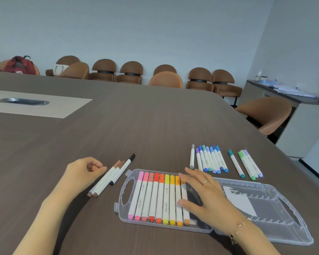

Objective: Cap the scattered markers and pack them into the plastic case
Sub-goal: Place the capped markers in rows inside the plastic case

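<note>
Right grip [203, 196], fingers spread wide and empty, rests on the packed markers [155, 197] in the case [265, 227]; left grip [83, 172], loosely curled and empty, lies just beside three loose markers [111, 176].

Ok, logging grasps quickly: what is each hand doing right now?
Left hand: loosely curled, fingertips at the brown-capped white markers, no grip.
Right hand: open, flat on the markers in the clear plastic case.

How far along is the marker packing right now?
Done: nine capped warm-colour markers, pink to orange, sit in the case. In hand: right hand lies flat on the row's orange end; left hand touches the brown and black markers, holding nothing. Left: those three, plus the blue-purple group and the teal and green ones beyond the case.
</note>
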`<state>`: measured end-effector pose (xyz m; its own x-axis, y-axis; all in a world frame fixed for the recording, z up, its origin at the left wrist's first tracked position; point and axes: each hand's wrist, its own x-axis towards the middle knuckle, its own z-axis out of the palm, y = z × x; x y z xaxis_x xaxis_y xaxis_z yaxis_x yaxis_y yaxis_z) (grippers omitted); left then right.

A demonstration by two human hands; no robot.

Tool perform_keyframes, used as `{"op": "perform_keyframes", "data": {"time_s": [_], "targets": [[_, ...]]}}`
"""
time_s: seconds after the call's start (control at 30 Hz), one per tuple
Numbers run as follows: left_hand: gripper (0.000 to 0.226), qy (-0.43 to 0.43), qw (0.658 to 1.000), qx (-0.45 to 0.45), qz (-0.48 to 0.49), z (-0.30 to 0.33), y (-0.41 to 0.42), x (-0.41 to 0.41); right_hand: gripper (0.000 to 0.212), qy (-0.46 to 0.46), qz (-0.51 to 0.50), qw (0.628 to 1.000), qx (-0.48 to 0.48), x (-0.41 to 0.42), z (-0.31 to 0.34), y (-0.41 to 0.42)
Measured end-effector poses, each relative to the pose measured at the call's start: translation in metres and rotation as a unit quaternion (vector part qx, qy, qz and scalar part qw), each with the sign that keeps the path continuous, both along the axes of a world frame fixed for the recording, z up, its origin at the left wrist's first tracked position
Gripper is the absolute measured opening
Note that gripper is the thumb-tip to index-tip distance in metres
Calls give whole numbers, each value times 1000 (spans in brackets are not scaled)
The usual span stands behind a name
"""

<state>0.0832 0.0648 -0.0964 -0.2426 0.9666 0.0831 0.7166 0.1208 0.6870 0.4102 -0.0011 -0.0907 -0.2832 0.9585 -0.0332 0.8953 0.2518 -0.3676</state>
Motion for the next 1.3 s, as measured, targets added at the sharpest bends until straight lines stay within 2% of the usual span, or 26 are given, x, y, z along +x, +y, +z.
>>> {"op": "perform_keyframes", "data": {"time_s": [0.13,0.3,0.57,0.6,0.67,0.7,0.77,0.83,0.9,1.0,1.07,1.2,1.3], "targets": [[8,5,1000,-21,-19,-4,1,4,88,-13,10,998,-53,4,-2,3],[9,6,998,-64,-14,-6,0,12,95,-74,31,996,-34,4,-4,4],[17,50,993,-108,16,-2,-3,16,100,-28,-8,997,-67,-1,1,-2],[19,60,991,-115,21,-1,-4,16,95,-25,-12,998,-51,-2,2,-3],[19,55,992,-106,36,8,-9,16,72,12,-40,999,7,-5,7,-4],[19,26,995,-91,40,15,-13,18,57,57,-64,996,38,-6,9,-6],[16,-74,996,-57,11,31,-23,31,28,202,-100,972,72,-12,15,-10],[15,-138,986,-57,-77,43,-36,63,21,356,-101,928,38,-19,20,-14],[15,-135,973,-69,-172,43,-48,102,25,447,-82,890,-31,-27,22,-18],[16,-135,958,-59,-248,34,-56,136,16,464,-102,878,-56,-27,21,-16],[13,-149,951,-53,-264,28,-57,141,14,458,-139,876,-58,-22,17,-12],[11,-121,973,5,-195,13,-53,153,12,456,-162,874,-42,-34,4,-9],[11,-106,984,48,-137,5,-48,166,14,402,-168,899,30,-53,-9,-8]]}}
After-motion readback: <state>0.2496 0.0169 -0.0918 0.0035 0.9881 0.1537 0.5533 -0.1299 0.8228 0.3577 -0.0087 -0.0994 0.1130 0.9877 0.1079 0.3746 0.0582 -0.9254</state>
